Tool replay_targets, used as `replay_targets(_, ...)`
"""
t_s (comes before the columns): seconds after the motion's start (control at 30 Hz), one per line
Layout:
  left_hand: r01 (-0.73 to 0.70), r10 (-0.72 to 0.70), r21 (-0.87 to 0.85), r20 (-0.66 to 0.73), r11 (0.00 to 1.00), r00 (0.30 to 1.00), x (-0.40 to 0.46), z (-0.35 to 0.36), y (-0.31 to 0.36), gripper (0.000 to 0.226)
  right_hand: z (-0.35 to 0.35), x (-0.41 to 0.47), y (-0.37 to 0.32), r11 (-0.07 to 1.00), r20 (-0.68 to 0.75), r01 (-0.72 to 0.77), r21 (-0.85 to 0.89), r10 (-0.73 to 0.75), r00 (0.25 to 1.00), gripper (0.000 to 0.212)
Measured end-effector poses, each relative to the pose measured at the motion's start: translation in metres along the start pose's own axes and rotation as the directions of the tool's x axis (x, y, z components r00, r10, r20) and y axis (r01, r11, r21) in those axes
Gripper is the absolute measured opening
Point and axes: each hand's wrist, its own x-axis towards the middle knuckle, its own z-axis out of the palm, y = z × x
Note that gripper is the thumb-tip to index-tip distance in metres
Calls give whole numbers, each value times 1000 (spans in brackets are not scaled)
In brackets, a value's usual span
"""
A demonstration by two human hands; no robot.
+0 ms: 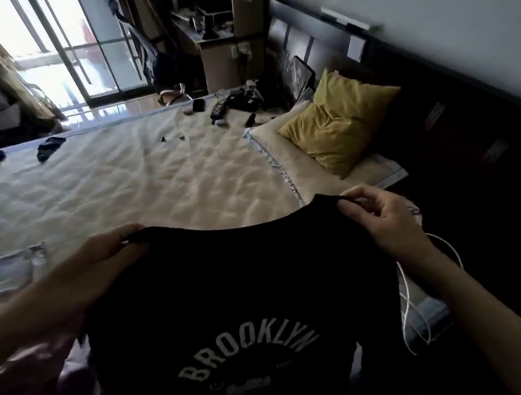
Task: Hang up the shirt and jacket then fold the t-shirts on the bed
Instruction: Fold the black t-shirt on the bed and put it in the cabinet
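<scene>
The black cotton t-shirt with white arched "BROOKLYN" lettering (236,306) is held up in the air over the near edge of the cream quilted mattress (111,188), stretched between both hands. The left hand (102,256) pinches one top corner of the cloth with thumb against curled fingers, and the right hand (377,215) pinches the opposite corner between thumb and forefinger, its other fingers loosely spread. The held edge runs left to right across the view, sagging a little in the middle, and the rest of the garment hangs from that edge down and back towards the person, so its long axis points from the grip towards the body, with the lettering reading upright from here (which end of the shirt is being held I cannot tell for certain). Both hands sit about level and equally near the bed, so neither leads. The open stretch of mattress lies straight ahead, beyond the held edge; laying the shirt flat for folding likely means carrying that edge forward and lowering it. A mustard-yellow cushion (339,120) lies well apart to the right.
</scene>
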Motion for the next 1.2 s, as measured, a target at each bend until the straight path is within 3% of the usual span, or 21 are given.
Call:
replay_targets(0.07, 4, -4, 40, -5, 999, 1000, 31, 15, -9, 12, 12, 35, 43, 997, 16, -49, -62, 50, 999, 6)
replay_targets(0.23, 133, -143, 193, 38, 972, 989, 118, 41, -76, 42, 46, 130, 130, 978, 95, -126, -163, 143, 985, 9)
replay_targets(0.47, 274, -251, 183, -136, 944, 958, 211, 44, -112, 53, 88, 255, 189, 972, 119, -125, -199, 151, 981, 16)
replay_targets(0.57, 327, -295, 197, -178, 924, 939, 237, 42, -129, 56, 106, 290, 206, 970, 137, -108, -218, 140, 981, 9)
replay_targets(0.63, 359, -318, 222, -199, 907, 927, 257, 43, -151, 48, 119, 314, 222, 963, 136, -105, -249, 142, 981, 9)
replay_targets(0.77, 367, -329, 269, -179, 890, 927, 303, 54, -204, 9, 149, 362, 264, 948, 117, -109, -299, 150, 982, 9)
replay_targets(0.83, 381, -346, 307, -163, 872, 924, 325, 65, -234, 21, 165, 379, 287, 934, 109, -100, -343, 145, 983, 9)
replay_targets(0.97, 410, -385, 294, -142, 863, 912, 360, 87, -288, 21, 193, 403, 333, 884, 74, -112, -454, 163, 984, 15)
replay_targets(1.2, 463, -476, 332, -46, 822, 878, 398, 120, -363, 24, 234, 412, 420, 822, 173, -221, -524, 357, 918, 10)
